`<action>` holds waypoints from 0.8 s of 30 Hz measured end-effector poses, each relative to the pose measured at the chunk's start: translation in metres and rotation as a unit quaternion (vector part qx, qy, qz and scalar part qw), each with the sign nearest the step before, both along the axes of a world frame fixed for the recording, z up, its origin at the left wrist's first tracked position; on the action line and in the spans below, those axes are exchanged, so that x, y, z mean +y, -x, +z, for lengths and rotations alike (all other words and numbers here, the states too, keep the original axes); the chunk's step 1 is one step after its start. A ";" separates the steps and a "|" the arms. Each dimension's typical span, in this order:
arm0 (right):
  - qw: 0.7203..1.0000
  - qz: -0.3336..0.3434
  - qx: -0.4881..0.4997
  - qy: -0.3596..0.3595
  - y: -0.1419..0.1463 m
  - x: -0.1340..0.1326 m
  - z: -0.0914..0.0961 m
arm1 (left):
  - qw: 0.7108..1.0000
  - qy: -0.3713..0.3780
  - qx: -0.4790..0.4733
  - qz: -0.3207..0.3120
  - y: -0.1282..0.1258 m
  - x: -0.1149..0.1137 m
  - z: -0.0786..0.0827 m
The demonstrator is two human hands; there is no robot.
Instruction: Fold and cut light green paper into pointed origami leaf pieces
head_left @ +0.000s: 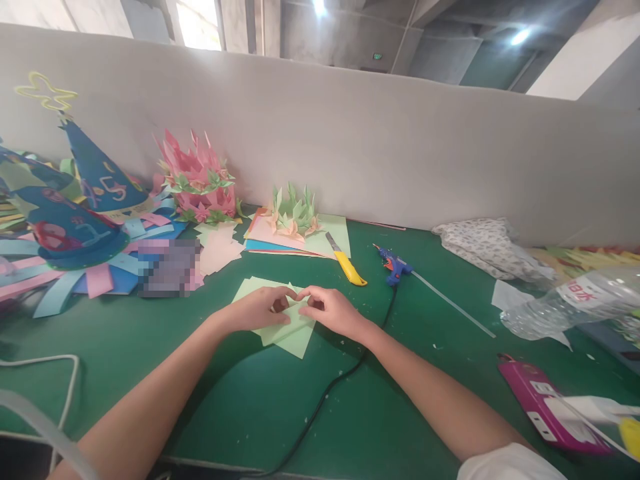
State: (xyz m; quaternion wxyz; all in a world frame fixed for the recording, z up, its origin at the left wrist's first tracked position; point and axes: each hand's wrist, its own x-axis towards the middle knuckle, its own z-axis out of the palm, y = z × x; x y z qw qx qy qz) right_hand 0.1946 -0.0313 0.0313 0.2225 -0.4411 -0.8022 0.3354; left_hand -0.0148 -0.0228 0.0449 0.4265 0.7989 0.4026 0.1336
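Note:
Light green paper sheets (296, 341) lie in a loose, fanned pile on the table in front of me. Over the pile, my left hand (260, 309) and my right hand (333, 312) meet almost tip to tip, thumbs and forefingers curled in. Between them they pinch a light green sheet (295, 307) that appears partly folded; its exact shape is hidden by my fingers. Behind the pile are a yellow utility knife (349, 268) with its blade out and a blue glue gun (395, 265) holding a long glue stick (455, 305).
A green and peach paper crown (294, 217) stands on coloured sheets at the back. Left are a pink paper crown (203, 183) and blue cone hats (103, 177). Right are a plastic bottle (575, 300) and a magenta power strip (550, 403). A black cord (327, 390) crosses the green table.

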 end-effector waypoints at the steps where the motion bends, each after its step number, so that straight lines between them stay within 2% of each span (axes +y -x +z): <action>1: 1.000 0.000 0.008 0.007 0.000 -0.001 -0.001 | 1.000 0.001 -0.002 -0.001 0.000 0.000 -0.001; 4: 1.000 -0.008 0.026 0.015 -0.001 -0.006 -0.007 | 1.000 0.004 -0.008 -0.010 -0.001 -0.001 -0.002; 9: 0.999 -0.032 0.030 -0.023 0.000 -0.011 -0.017 | 1.000 -0.003 0.007 -0.027 -0.002 -0.003 0.000; 18: 0.995 0.012 -0.007 -0.097 -0.001 -0.006 -0.016 | 0.994 -0.080 0.052 -0.046 -0.004 -0.005 0.001; 24: 0.994 0.030 -0.017 -0.100 -0.003 -0.004 -0.015 | 0.990 -0.106 0.081 -0.049 -0.005 -0.005 -0.001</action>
